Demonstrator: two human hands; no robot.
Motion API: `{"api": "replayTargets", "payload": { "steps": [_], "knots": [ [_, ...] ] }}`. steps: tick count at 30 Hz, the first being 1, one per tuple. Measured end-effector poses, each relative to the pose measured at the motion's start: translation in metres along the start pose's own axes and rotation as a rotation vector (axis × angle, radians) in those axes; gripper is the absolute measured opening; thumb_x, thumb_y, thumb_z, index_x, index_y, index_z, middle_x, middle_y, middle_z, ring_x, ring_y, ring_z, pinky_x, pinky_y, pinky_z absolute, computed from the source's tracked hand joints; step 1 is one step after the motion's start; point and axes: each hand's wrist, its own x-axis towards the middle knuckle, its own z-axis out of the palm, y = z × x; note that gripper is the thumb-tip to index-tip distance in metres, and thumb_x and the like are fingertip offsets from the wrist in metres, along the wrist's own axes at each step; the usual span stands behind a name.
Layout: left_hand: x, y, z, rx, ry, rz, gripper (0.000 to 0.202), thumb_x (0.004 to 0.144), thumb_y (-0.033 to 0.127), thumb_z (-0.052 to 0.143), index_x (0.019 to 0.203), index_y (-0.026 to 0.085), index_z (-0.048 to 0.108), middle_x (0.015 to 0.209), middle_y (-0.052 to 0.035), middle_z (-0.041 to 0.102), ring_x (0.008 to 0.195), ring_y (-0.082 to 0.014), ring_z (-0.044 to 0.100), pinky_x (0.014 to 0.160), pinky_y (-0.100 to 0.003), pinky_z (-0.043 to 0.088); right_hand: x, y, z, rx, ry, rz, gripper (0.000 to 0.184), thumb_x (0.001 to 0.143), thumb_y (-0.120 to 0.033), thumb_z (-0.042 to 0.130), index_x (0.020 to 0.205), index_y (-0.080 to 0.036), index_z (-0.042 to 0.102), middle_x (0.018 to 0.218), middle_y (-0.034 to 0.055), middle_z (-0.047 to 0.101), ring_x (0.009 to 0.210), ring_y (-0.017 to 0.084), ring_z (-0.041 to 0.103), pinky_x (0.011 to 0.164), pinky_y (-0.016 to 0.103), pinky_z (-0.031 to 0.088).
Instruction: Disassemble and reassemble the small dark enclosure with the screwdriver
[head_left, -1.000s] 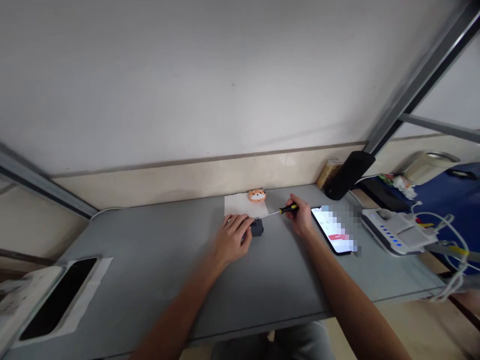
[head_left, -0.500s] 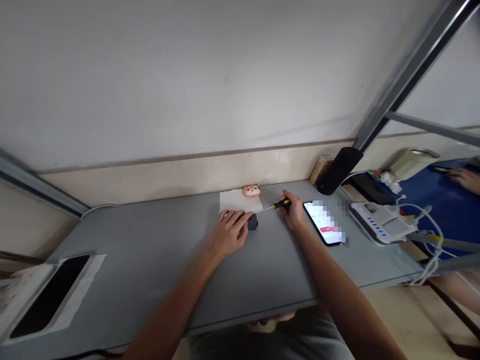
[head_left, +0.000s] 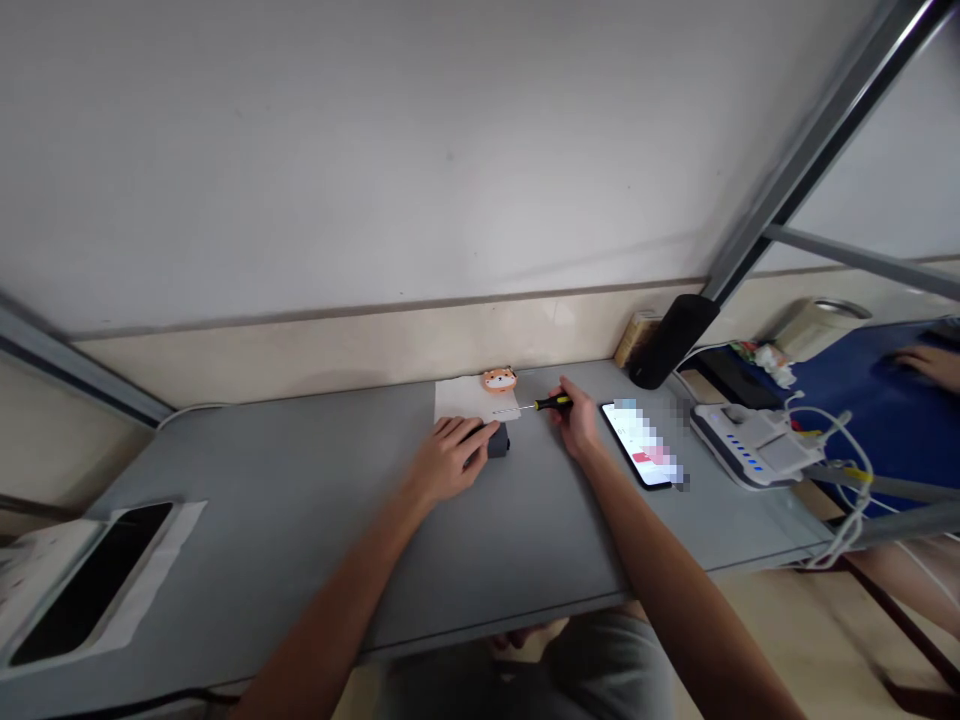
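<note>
1. The small dark-grey box [head_left: 497, 441] sat on the grey desk [head_left: 300, 490], just in front of a white sheet of paper [head_left: 456, 397]. The left hand [head_left: 450, 462] was clamped on it, fingers over the top and thumb low on the near side.
2. The box looked light, stiff and hard-shelled, probably plastic; it would likely slide on the smooth desk unless pressed down. Its opposite side faces seemed the surest hold, though the hand hid much of it.
3. The right hand [head_left: 577, 425] was wrapped around the black-and-yellow handle of a screwdriver [head_left: 550, 403]. Its thin shaft pointed left across the paper, the tip apart from the box; whether the tip touched the paper could not be told.
4. The screwdriver seemed light and rigid, best taken by its thick handle; the slim metal shaft would probably be slippery.
5. An orange animal-faced item [head_left: 499, 379] lay at the paper's back edge. A lit phone [head_left: 627, 438] lay right of the right hand, near a white unit with blue lights [head_left: 776, 432].
6. The desk stood against a pale wall [head_left: 375, 170]; beyond a metal post [head_left: 817, 150], a co-worker's hand [head_left: 930, 365] rested over a blue surface [head_left: 847, 410].
</note>
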Motion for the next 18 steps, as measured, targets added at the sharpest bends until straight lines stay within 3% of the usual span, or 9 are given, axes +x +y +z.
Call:
{"api": "replayTargets", "payload": {
  "steps": [4, 8, 11, 14, 18],
  "knots": [
    [-0.002, 0.002, 0.002, -0.204, 0.075, -0.136, 0.032, 0.099, 0.015, 0.045, 0.117, 0.022, 0.071, 0.104, -0.0081, 0.077, 0.093, -0.02, 0.072, 0.085, -0.036, 0.057, -0.001, -0.001, 0.0, -0.009, -0.039, -0.032, 0.041, 0.07, -0.06, 0.07, 0.065, -0.022, 0.058, 0.053, -0.0024, 0.054, 0.038, 0.009, 0.036, 0.038, 0.028, 0.024],
    [-0.004, 0.0, 0.004, -0.444, 0.16, -0.409, 0.029, 0.1, 0.02, 0.042, 0.104, 0.021, 0.071, 0.099, -0.0069, 0.077, 0.092, -0.0189, 0.072, 0.084, -0.033, 0.058, -0.001, -0.003, -0.001, -0.039, -0.086, -0.068, 0.042, 0.063, -0.061, 0.073, 0.072, -0.023, 0.057, 0.059, -0.0032, 0.057, 0.04, 0.009, 0.038, 0.04, 0.027, 0.024],
    [-0.006, -0.009, 0.002, -0.579, 0.145, -0.563, 0.028, 0.097, 0.024, 0.043, 0.095, 0.021, 0.07, 0.091, -0.0051, 0.076, 0.087, -0.0191, 0.071, 0.081, -0.032, 0.057, -0.001, -0.002, -0.002, -0.092, -0.109, -0.086, 0.042, 0.062, -0.059, 0.075, 0.076, -0.024, 0.057, 0.06, -0.0044, 0.057, 0.04, 0.009, 0.039, 0.04, 0.026, 0.023],
    [-0.007, -0.019, -0.004, -0.614, 0.087, -0.62, 0.026, 0.093, 0.026, 0.046, 0.086, 0.021, 0.07, 0.086, -0.0045, 0.075, 0.084, -0.02, 0.069, 0.079, -0.032, 0.055, -0.002, 0.001, -0.001, -0.17, -0.129, -0.105, 0.043, 0.063, -0.059, 0.077, 0.079, -0.024, 0.061, 0.061, -0.0044, 0.059, 0.041, 0.009, 0.038, 0.041, 0.027, 0.023],
    [-0.006, -0.025, -0.012, -0.577, 0.028, -0.593, 0.026, 0.092, 0.031, 0.047, 0.082, 0.021, 0.069, 0.083, -0.0049, 0.073, 0.079, -0.02, 0.067, 0.077, -0.032, 0.053, -0.006, 0.005, 0.005, -0.29, -0.147, -0.155, 0.041, 0.065, -0.059, 0.078, 0.08, -0.022, 0.067, 0.056, -0.0048, 0.055, 0.045, 0.011, 0.04, 0.045, 0.027, 0.028]
  ]
}}
